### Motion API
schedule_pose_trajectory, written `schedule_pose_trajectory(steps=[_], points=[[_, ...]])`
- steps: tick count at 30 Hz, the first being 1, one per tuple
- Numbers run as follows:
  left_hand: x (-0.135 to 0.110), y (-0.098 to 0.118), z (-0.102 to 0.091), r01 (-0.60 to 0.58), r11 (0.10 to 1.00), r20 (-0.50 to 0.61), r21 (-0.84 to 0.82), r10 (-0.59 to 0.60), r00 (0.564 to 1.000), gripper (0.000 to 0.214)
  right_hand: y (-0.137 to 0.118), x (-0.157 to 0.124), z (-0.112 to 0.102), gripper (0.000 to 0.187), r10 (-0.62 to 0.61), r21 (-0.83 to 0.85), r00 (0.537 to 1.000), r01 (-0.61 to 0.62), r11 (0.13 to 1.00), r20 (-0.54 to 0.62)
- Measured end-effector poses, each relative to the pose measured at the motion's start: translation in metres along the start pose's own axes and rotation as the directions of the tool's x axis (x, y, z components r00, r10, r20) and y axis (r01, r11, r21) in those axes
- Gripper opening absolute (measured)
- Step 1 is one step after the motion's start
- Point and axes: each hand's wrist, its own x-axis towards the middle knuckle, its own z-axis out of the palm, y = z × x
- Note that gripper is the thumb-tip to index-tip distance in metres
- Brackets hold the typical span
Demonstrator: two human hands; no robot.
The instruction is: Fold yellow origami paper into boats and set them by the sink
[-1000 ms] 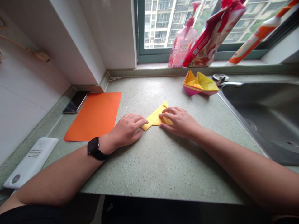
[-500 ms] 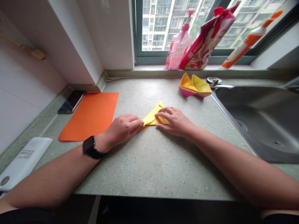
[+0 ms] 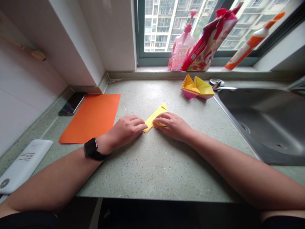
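Observation:
A piece of folded yellow paper [image 3: 152, 119] lies on the counter between my hands, one narrow end pointing away from me with a small folded tip. My left hand [image 3: 128, 129], a black watch [image 3: 91, 147] on its wrist, has its fingers pressed together at the paper's near left corner. From the other side, my right hand [image 3: 173, 126] grips the paper's right part with bent fingers, covering some of it. The undersides of both hands' fingers are hidden.
An orange sheet [image 3: 92, 119] lies to the left beside a phone [image 3: 72, 103] and a white device [image 3: 25, 167]. Two folded paper boats [image 3: 190, 90] stand at the back, near the metal sink [image 3: 262, 124]. A pink pump bottle [image 3: 181, 47] and other packages line the windowsill.
My right hand has slid left across the yellow paper, closer to my left hand. The paper's right part is folded over, leaving a straighter strip in view.

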Motion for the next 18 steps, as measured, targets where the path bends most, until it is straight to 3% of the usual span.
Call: schedule_pose_trajectory(steps=[18], points=[[0.0047,0.0056,-0.0069,-0.044,0.997,0.053,0.07,0.04,0.998,0.028,0.0064,-0.0009,0.0001,0.018,-0.023,0.053,0.999,0.025,0.998,-0.046]])
